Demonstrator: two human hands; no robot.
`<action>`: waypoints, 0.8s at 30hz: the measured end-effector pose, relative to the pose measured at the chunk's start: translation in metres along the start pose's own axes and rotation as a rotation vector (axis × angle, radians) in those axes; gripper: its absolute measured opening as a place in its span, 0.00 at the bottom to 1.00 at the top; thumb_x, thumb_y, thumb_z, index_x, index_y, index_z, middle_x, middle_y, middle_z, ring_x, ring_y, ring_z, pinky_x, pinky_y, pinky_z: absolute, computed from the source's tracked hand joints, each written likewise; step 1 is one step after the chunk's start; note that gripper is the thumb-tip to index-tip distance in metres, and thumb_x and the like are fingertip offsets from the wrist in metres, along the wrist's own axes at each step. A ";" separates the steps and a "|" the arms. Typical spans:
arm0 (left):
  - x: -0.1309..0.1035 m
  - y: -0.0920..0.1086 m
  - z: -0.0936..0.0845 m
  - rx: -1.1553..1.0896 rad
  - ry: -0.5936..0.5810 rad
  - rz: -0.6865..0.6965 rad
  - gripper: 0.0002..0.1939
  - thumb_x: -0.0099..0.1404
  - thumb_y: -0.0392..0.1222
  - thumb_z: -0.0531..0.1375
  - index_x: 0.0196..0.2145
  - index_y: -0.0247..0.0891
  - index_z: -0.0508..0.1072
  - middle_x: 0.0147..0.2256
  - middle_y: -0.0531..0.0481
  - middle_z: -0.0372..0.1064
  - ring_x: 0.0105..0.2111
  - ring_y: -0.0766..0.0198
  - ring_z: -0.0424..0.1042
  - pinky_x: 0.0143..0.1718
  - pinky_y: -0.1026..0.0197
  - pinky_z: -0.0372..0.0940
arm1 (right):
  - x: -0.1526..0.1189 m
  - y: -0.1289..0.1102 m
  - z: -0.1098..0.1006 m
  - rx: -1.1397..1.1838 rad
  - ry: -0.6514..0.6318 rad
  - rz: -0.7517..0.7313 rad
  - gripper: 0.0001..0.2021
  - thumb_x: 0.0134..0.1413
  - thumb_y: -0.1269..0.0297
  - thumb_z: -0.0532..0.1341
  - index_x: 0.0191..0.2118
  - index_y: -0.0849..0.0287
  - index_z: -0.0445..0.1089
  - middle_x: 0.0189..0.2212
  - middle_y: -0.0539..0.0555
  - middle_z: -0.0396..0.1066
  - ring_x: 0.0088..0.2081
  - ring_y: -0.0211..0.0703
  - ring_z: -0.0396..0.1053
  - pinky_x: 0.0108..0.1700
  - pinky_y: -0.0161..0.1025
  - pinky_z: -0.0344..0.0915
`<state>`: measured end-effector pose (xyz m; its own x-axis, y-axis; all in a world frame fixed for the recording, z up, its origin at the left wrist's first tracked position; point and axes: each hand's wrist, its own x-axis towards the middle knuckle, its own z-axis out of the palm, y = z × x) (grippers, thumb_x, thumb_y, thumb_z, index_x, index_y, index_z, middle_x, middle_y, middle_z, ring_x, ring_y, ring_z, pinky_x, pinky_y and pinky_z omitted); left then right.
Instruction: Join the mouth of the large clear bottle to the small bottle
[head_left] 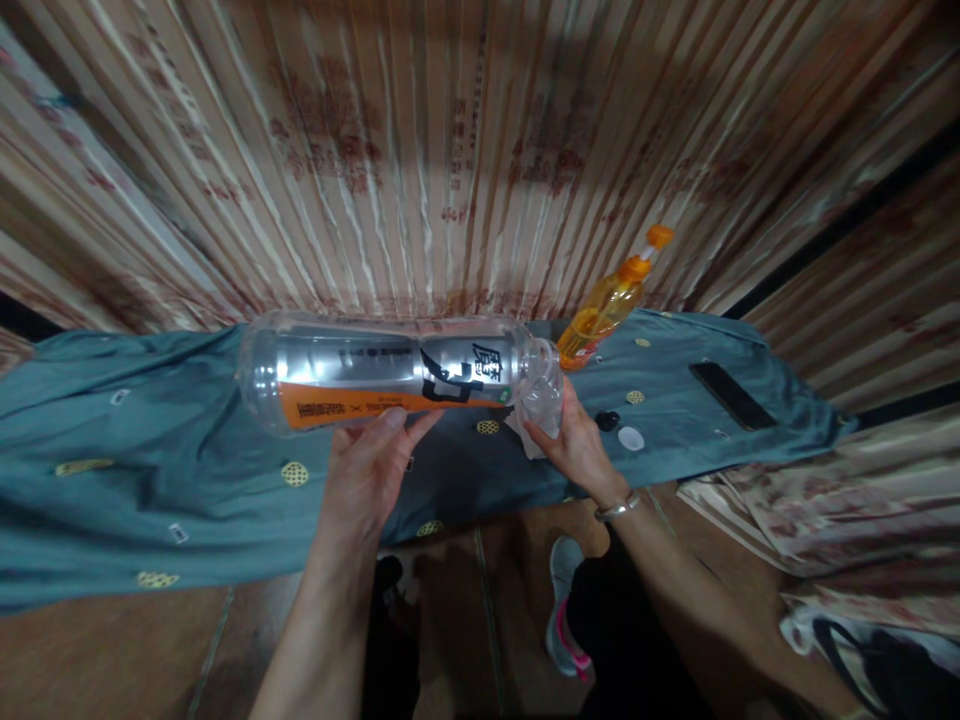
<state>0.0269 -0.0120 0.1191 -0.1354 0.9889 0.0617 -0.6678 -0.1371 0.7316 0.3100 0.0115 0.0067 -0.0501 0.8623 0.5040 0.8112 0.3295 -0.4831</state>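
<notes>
1. The bottle (259, 375) was large, clear and ribbed, with a silver-and-orange label (360, 385) bearing black characters. It was held sideways above the near part of the cloth (225, 500), its base toward the left and its neck (541, 365) toward the right. Highlights ran along the plastic.
2. The left hand (367, 465) held the body from the near side, thumb and a finger laid against the orange band; its other fingers could not be made out clearly.
3. The right hand (576, 438) was closed around the neck end, pinching a thin, whitish tissue (529, 437) there. The bottle and tissue hid some of its fingertips.
4. The bottle's mouth was hard to make out behind the hand and crumpled-looking glare. The smaller label print was too blurred to read, and the forearms were cut off by the frame's bottom.
5. Whether the bottle held anything could not be told. Beyond the right hand, a clear pump bottle (602, 312) with an orange top contained yellow-orange liquid, seen mainly in its lower part.
6. Right of the hands, a small black object (607, 421) sat just beside a white disc (631, 438); a dark phone (731, 395) lay farther right on the cloth.
</notes>
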 end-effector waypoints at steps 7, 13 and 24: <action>0.001 -0.001 -0.001 -0.006 0.002 0.014 0.18 0.46 0.40 0.82 0.27 0.41 0.77 0.29 0.53 0.79 0.37 0.56 0.81 0.46 0.44 0.81 | 0.000 0.001 0.000 -0.003 -0.005 -0.010 0.46 0.66 0.45 0.63 0.78 0.59 0.43 0.71 0.69 0.65 0.70 0.60 0.68 0.68 0.61 0.71; 0.000 -0.001 -0.001 0.027 0.007 0.005 0.15 0.50 0.41 0.80 0.30 0.45 0.79 0.31 0.54 0.79 0.41 0.50 0.82 0.52 0.37 0.78 | 0.000 0.000 -0.001 -0.009 -0.004 -0.004 0.46 0.65 0.46 0.63 0.78 0.57 0.42 0.71 0.68 0.64 0.70 0.61 0.67 0.68 0.63 0.70; 0.001 -0.003 -0.002 0.021 -0.004 0.009 0.17 0.48 0.42 0.81 0.27 0.42 0.76 0.29 0.56 0.78 0.41 0.54 0.82 0.55 0.38 0.76 | 0.000 0.001 0.001 0.000 0.020 -0.031 0.45 0.66 0.48 0.63 0.78 0.57 0.43 0.71 0.68 0.64 0.70 0.61 0.68 0.68 0.61 0.70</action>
<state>0.0270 -0.0104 0.1155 -0.1380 0.9879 0.0712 -0.6514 -0.1446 0.7448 0.3107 0.0121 0.0056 -0.0636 0.8438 0.5330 0.8094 0.3560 -0.4670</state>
